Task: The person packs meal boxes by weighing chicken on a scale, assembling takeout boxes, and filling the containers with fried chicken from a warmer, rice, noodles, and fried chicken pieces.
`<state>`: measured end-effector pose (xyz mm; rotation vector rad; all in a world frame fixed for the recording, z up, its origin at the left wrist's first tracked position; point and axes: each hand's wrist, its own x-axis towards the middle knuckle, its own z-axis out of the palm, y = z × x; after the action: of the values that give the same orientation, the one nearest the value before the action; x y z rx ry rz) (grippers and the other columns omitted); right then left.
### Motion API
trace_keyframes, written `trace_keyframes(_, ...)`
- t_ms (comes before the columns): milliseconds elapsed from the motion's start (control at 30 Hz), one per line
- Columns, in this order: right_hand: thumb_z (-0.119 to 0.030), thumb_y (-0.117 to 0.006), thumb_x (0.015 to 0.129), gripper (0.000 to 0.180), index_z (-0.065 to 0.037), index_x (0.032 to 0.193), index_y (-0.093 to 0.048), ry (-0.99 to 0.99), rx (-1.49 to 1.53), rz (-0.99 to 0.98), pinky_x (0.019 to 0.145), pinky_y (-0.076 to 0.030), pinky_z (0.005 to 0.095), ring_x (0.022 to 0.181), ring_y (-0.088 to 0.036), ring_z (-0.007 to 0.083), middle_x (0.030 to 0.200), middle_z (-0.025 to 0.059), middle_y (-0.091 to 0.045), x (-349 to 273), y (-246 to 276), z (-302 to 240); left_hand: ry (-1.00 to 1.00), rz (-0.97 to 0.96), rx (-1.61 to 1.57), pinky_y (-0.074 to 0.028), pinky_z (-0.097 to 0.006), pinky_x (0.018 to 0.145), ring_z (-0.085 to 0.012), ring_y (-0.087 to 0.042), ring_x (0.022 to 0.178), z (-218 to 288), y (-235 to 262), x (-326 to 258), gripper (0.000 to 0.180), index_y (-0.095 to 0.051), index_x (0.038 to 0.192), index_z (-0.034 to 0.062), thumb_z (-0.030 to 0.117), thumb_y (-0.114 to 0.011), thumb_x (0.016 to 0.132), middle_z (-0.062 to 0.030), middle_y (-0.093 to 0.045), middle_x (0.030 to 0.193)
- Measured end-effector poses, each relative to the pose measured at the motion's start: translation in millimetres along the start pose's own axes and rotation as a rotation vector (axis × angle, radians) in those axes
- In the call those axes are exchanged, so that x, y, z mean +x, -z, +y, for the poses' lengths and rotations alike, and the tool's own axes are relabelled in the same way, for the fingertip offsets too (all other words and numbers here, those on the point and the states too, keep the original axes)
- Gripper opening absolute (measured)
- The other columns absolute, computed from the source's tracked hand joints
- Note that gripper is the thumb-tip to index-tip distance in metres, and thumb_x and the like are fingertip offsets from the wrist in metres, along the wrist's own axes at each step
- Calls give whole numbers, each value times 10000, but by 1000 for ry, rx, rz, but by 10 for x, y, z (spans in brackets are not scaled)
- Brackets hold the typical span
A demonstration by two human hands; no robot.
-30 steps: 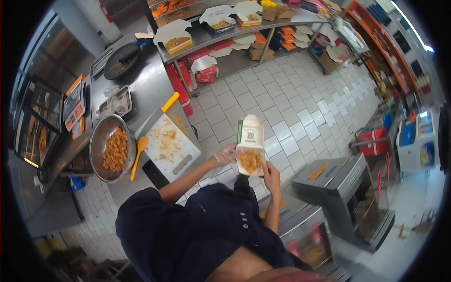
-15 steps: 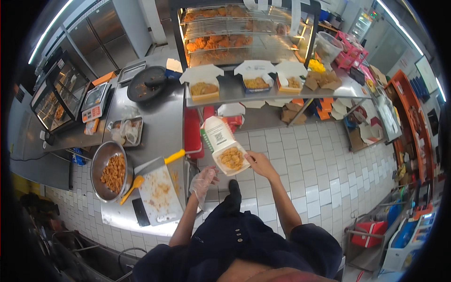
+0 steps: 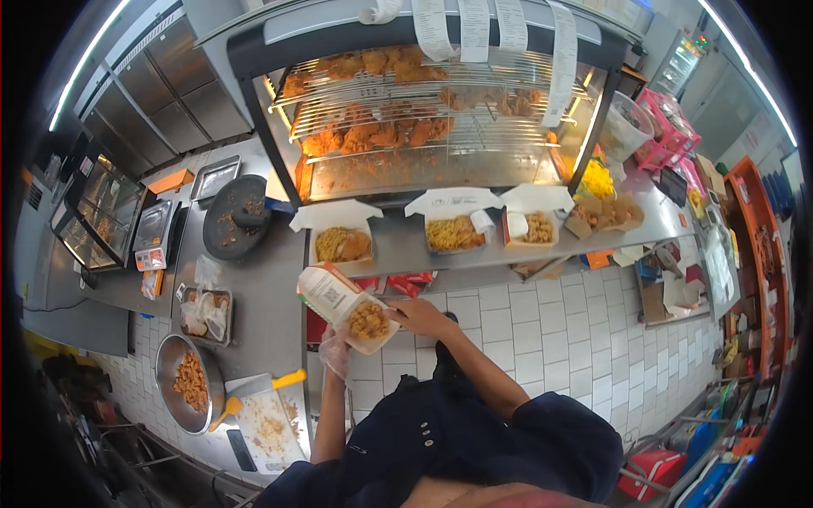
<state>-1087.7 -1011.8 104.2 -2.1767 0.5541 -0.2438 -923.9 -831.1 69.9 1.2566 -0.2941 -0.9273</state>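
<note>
An open white takeaway box (image 3: 354, 311) with fried pieces inside, its lid flipped up to the left, hangs above the tiled floor in front of the steel counter. My right hand (image 3: 421, 317) grips the box's right edge. My left hand (image 3: 335, 354), in a clear plastic glove, sits just below the box's lower left corner; whether it touches the box is unclear. Three more open boxes of food (image 3: 341, 242) (image 3: 455, 230) (image 3: 537, 225) stand on the counter ahead.
A glass warming cabinet (image 3: 406, 110) holds fried chicken on wire racks, with paper slips hanging above. At left are a metal bowl of fried bits (image 3: 188, 383), a cutting board with a yellow-handled tool (image 3: 264, 415), a dark pan (image 3: 237, 217) and a small tray (image 3: 206, 313).
My view has swung from the floor and left worktop toward the counter and warming cabinet. The box has come along in my hands, now closer to the counter's boxes.
</note>
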Motion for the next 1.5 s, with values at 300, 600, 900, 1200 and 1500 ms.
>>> trace_keyframes(300,-226,-614,948,219,-77,1106,-633,118,296,437,709,-514,298,804,-656,158,903,71,-697,920,1996,936,-170,289,-129,-592,-335,683,-250,-666,985,230,-952,684,521,-465,1354,38,240,-614,897,-122,-623,1175)
trace_keyframes(600,-112,-614,941,173,-29,1088,-579,407,170,1363,795,-515,304,975,-601,141,1106,83,-634,1357,4275,590,-195,538,-152,-606,-356,610,-293,-678,913,-140,-623,1564,511,-440,1346,61,247,-621,907,-159,-584,1213)
trace_keyframes(900,-150,-672,917,275,-41,1140,-553,395,236,1277,738,-491,250,878,-619,117,996,68,-679,1629,4696,49,-99,650,37,-592,-289,580,-225,-672,753,-45,-691,1863,515,-415,1350,11,235,-605,927,-161,-629,1067)
trace_keyframes(1200,-48,-698,878,249,-37,1099,-584,406,275,1249,699,-475,214,779,-600,83,894,34,-658,1708,4615,-192,-188,608,1,-581,-284,575,-196,-658,728,-230,-265,2120,526,-439,1362,4,212,-629,917,-142,-637,1041)
trace_keyframes(1500,71,-668,830,327,-2,1120,-535,594,319,1608,732,-500,261,848,-581,149,1001,97,-599,1462,3459,-441,-29,553,24,-575,-286,584,-167,-642,694,54,-479,1979,394,-543,1214,-19,156,-687,891,-117,-645,1012)
